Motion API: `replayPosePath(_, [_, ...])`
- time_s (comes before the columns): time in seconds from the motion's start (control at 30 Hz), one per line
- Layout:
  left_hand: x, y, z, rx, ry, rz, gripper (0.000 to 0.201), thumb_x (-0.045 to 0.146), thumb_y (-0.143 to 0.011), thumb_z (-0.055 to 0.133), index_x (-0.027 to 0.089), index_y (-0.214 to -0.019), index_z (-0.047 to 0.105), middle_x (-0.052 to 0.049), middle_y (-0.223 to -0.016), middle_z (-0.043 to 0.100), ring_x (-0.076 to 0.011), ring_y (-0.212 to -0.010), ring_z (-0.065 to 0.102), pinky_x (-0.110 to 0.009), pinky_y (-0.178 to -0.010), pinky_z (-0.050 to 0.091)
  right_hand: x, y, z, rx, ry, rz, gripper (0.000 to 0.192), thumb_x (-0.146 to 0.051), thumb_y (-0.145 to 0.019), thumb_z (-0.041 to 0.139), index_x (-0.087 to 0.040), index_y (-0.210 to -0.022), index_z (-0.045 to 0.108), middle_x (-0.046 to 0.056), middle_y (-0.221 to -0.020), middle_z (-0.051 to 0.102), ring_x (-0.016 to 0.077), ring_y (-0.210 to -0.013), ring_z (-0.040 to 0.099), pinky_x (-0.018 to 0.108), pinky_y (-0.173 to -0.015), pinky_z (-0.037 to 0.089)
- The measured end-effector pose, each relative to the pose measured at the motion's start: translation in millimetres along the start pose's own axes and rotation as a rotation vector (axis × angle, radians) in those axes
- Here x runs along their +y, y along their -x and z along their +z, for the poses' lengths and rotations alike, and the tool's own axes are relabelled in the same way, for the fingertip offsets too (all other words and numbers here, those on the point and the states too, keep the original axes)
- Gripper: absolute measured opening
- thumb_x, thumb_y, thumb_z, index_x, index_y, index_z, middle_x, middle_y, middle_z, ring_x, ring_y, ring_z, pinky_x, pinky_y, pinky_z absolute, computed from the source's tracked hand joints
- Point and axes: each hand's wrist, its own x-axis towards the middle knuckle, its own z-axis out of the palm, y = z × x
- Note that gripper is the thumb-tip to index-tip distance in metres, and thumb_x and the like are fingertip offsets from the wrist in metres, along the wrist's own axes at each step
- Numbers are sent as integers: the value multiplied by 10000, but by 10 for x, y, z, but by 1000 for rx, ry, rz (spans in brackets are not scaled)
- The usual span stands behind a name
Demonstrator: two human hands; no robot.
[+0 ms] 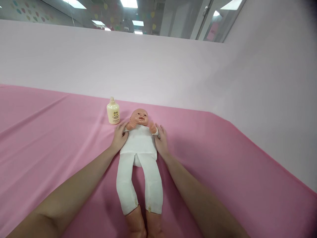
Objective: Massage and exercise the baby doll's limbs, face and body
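My left hand [119,136] and right hand [161,140] lie open, flat against the sides of the baby doll [140,155], face-up mid-tabletop [49,138] near the far edge. I should press evenly from both sides, keeping clear of the lotion bottle [113,111].

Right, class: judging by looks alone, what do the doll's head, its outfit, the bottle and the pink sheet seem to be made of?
Doll's head: probably moulded plastic or vinyl, smooth with a slight sheen.
Outfit: soft white knit fabric, matte, creased at the legs.
Bottle: likely cream plastic, glossy, with printed markings.
Sheet: thin pink cloth, matte, with long folds.
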Motion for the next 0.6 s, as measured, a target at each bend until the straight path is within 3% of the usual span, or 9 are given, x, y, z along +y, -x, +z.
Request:
replayPosePath(0.1, [-24,0,16,-74,-28,12,568,68,-784,466,267,-1277,665,-85,-1341,583,-274,-1317,504,-530,-1196,332,106,-3,11,-51,54,-10,559,-137,-819,417,-275,-1300,666,54,-1532,443,226,-1451,369,481,-1224,291])
replayPosePath(0.33, [-22,1,25,-72,5,10,578,64,-789,443,264,-1288,657,-88,-1325,585,-266,-1327,501,-534,-1207,325,136,-19,-5,-59,71,-30,624,-80,-763,391,-260,-1287,678,68,-1462,513,211,-1387,446,472,-1227,292])
replayPosePath(0.43, [-9,3,29,-28,54,-14,519,133,-854,466,237,-1350,574,-108,-1362,565,-265,-1354,474,-529,-1222,298,97,-25,-6,-44,36,-29,593,-103,-769,399,-219,-1286,666,92,-1413,555,213,-1361,473,457,-1220,306])
replayPosePath(0.6, [10,-7,30,116,204,-198,590,214,-897,522,200,-1458,342,-157,-1487,434,-256,-1434,390,-483,-1248,256,23,-26,-1,15,-110,57,584,-215,-832,451,-193,-1410,529,106,-1425,570,242,-1337,511,480,-1181,369])
